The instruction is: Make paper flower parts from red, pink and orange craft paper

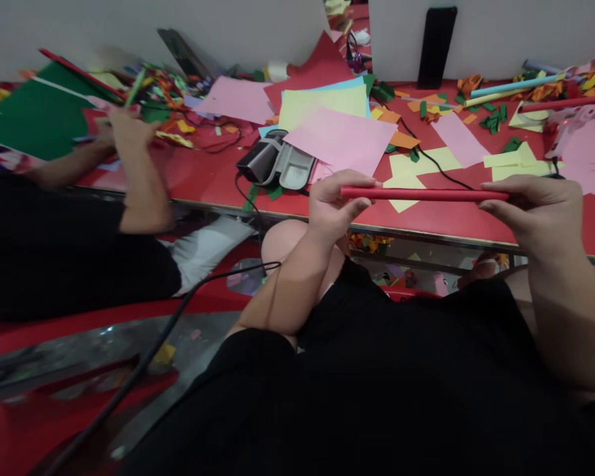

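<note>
A thin red paper tube (426, 194) lies level between my two hands, above the front edge of the red table (456, 221). Its left end is pinched between thumb and fingers of my left hand (334, 201). At the other end my right hand (540, 205) grips it the same way. Behind the tube are a pink sheet (344, 139), a pale yellow sheet (322, 106) and some yellow paper pieces (401, 185). An open case (297, 165) with a dark lid stands left of my left hand. The tube's ends are partly covered by my fingers.
On the left a co-worker's hands (129, 129) work near a green sheet (39, 112). A pink glue gun (570, 129) stands at the right, with blue and yellow paper tubes (515, 86) behind. A black phone (436, 46) leans on the wall. A cable (188, 297) crosses beside my left arm.
</note>
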`<move>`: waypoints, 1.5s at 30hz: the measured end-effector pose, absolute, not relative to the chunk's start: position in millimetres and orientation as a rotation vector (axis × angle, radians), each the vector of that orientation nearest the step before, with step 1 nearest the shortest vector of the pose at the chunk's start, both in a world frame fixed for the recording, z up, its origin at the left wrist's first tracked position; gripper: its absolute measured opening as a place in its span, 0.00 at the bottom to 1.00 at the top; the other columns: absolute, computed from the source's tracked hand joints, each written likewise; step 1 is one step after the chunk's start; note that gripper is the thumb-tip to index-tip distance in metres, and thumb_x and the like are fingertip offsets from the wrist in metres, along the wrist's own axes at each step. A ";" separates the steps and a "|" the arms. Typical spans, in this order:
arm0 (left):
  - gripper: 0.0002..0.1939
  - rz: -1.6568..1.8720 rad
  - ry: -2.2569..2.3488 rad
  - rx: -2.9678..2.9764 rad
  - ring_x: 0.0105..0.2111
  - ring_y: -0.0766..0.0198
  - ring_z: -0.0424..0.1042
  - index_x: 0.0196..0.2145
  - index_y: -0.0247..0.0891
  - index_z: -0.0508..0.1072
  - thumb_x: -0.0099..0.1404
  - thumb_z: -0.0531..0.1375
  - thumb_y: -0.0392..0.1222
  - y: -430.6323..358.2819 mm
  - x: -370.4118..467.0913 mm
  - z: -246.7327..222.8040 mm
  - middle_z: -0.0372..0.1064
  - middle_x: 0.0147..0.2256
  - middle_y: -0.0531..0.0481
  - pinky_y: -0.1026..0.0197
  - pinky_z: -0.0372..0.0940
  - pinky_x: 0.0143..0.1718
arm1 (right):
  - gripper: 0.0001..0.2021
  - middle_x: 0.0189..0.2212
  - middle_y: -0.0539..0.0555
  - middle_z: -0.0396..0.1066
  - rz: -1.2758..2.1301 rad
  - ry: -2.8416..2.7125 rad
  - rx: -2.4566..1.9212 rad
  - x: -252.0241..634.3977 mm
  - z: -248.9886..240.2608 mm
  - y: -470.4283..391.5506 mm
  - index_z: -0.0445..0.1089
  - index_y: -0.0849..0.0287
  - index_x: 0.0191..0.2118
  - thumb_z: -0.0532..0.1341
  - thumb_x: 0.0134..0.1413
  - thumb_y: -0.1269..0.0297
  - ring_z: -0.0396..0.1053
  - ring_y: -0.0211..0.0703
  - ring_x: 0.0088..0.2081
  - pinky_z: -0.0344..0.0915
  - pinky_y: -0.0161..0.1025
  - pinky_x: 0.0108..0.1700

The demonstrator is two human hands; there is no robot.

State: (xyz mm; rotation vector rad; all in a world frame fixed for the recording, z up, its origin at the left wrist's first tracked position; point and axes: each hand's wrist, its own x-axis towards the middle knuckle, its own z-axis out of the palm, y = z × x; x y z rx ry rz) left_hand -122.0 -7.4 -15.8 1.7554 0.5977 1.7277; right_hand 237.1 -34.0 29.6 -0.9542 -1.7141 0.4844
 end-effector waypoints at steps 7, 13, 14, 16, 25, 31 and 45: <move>0.21 1.728 0.651 1.819 0.40 0.57 0.85 0.43 0.54 0.90 0.65 0.78 0.70 -8.8 -120.6 -12.3 0.85 0.37 0.50 0.49 0.84 0.47 | 0.12 0.28 0.50 0.84 0.562 -1.871 -1.140 240.2 6.7 -15.9 0.91 0.49 0.43 0.81 0.58 0.51 0.73 0.41 0.26 0.63 0.40 0.24; 0.17 1.839 0.581 1.707 0.39 0.61 0.85 0.48 0.54 0.89 0.72 0.76 0.65 -14.8 -101.2 -21.6 0.86 0.40 0.51 0.54 0.81 0.44 | 0.13 0.34 0.54 0.86 0.889 -2.089 -1.109 205.5 -32.9 -13.2 0.89 0.51 0.44 0.72 0.70 0.48 0.76 0.44 0.31 0.71 0.43 0.32; 0.16 1.839 0.578 1.718 0.39 0.61 0.85 0.48 0.54 0.89 0.72 0.76 0.64 -16.0 -99.6 -21.3 0.86 0.40 0.51 0.55 0.81 0.43 | 0.13 0.36 0.54 0.86 0.877 -2.144 -1.078 201.1 -36.9 -13.8 0.89 0.51 0.45 0.70 0.72 0.49 0.77 0.46 0.33 0.73 0.45 0.36; 0.16 1.820 0.550 1.787 0.38 0.61 0.85 0.49 0.54 0.90 0.71 0.77 0.63 -19.4 -98.1 -18.5 0.86 0.39 0.50 0.57 0.80 0.40 | 0.12 0.40 0.56 0.86 0.768 -2.236 -1.022 194.4 -43.2 -15.1 0.88 0.50 0.46 0.68 0.75 0.52 0.79 0.50 0.39 0.76 0.50 0.43; 0.24 1.849 0.242 2.242 0.36 0.62 0.85 0.66 0.52 0.85 0.75 0.76 0.54 -35.7 -93.8 3.8 0.89 0.41 0.47 0.61 0.78 0.36 | 0.12 0.48 0.61 0.87 0.443 -2.192 -0.912 165.7 -70.5 -28.4 0.85 0.51 0.55 0.64 0.78 0.56 0.84 0.58 0.49 0.80 0.57 0.53; 0.19 1.837 0.328 2.246 0.33 0.67 0.83 0.58 0.53 0.87 0.73 0.78 0.55 -48.5 -97.0 10.2 0.87 0.38 0.52 0.64 0.76 0.37 | 0.13 0.45 0.58 0.88 0.416 -2.237 -0.896 148.8 -79.0 -39.9 0.83 0.48 0.55 0.60 0.80 0.54 0.85 0.57 0.45 0.81 0.55 0.50; 0.13 1.296 0.963 1.147 0.48 0.62 0.86 0.59 0.44 0.84 0.81 0.68 0.48 -4.6 -88.0 -21.8 0.88 0.54 0.44 0.64 0.72 0.41 | 0.23 0.37 0.53 0.80 1.203 -1.886 -1.158 160.6 -34.2 -44.9 0.77 0.51 0.63 0.69 0.72 0.44 0.78 0.49 0.36 0.76 0.49 0.42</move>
